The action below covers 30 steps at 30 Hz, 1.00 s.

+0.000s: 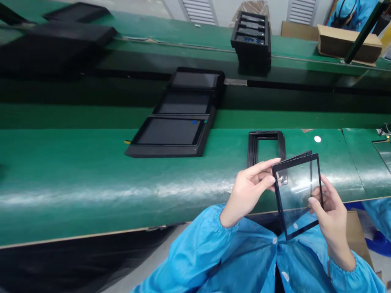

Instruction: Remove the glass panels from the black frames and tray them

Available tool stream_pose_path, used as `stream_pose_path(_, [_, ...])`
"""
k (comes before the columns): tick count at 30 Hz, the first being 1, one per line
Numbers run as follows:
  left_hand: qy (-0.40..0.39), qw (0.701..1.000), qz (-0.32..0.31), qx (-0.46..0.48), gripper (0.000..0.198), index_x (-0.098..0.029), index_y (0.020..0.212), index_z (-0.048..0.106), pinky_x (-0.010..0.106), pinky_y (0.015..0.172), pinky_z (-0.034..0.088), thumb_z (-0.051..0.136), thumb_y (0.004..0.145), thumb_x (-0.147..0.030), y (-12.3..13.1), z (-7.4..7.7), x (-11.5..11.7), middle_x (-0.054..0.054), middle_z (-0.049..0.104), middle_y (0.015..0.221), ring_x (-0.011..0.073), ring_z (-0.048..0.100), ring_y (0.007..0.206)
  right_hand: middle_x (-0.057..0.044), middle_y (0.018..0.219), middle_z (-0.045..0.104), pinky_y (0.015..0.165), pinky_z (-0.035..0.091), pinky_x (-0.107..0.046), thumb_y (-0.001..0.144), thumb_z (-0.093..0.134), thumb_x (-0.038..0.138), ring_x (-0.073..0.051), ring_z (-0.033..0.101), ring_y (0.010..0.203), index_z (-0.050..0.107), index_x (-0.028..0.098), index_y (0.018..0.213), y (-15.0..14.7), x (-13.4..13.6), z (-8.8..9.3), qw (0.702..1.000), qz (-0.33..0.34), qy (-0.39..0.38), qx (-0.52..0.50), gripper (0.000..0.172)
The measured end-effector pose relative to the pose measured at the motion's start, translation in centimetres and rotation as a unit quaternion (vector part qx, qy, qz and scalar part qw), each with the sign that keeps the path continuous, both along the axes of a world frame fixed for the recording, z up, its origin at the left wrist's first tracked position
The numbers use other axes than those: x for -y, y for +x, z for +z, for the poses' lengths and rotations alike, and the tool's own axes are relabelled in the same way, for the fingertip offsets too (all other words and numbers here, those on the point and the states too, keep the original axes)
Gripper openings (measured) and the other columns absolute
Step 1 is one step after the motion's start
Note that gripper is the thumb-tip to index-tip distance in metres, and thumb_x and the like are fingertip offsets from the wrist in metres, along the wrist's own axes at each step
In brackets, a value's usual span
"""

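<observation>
A clear glass panel with a black border (295, 191) is held up, tilted, over the bench's front edge. Behind it a thin black frame (308, 154) fans out a little at the top. My left hand (252, 185) pinches the panel's upper left side between thumb and fingers. On the right side, my right hand (330, 209) grips the same panel, thumb on the front and fingers behind the glass. Just beyond my left hand, several black rectangular frames (253, 148) lie stacked on the bench, partly hidden by the hand and panel.
Left of my hands, a black tray (165, 151) carries dark screens (171, 131). A stack of black slotted trays (252, 44) and a cardboard box (348, 44) stand at the back. Dark trays (51, 49) lie far left. Another person in blue (363, 14) is at the top right.
</observation>
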State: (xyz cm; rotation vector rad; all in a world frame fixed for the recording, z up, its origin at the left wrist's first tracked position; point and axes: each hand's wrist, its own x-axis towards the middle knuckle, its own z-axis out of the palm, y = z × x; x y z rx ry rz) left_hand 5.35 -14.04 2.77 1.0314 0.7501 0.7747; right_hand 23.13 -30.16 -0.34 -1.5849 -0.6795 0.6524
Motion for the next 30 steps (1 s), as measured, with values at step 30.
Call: stream_pose_path(30, [0.018,0.998,-0.026,-0.056,0.048,-0.012,0.127,0.081,0.027,0.065,0.067,0.085,0.083,-0.032,-0.5,0.9,0.1,0.013,0.086,0.091,0.0299,0.085,0.089,-0.014,0.145,0.062,0.104,0.057,-0.048,0.094,0.075,0.034,-0.031,0.061,0.132,0.070,0.026,0.140,1.2,-1.2,1.6,0.971,-0.022,0.002,0.239,0.047])
